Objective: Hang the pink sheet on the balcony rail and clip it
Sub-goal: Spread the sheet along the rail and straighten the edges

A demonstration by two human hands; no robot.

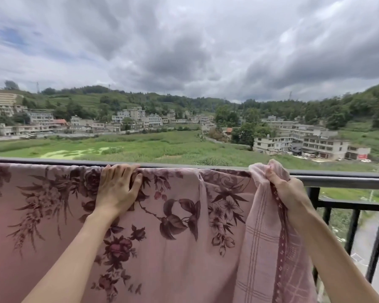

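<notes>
The pink sheet (175,248), printed with dark maroon flowers, hangs over the grey balcony rail (337,179) from the left edge of the view to about the middle right. My left hand (116,189) lies on the sheet with its fingers hooked over the top of the rail. My right hand (287,191) grips the sheet's right end, bunched and turned over so its paler checked underside shows, and holds it just above the rail. No clip is in view.
Black vertical balusters (354,228) stand under the bare right stretch of rail. Beyond the rail lie a drop to a road, green fields, houses and hills under a cloudy sky.
</notes>
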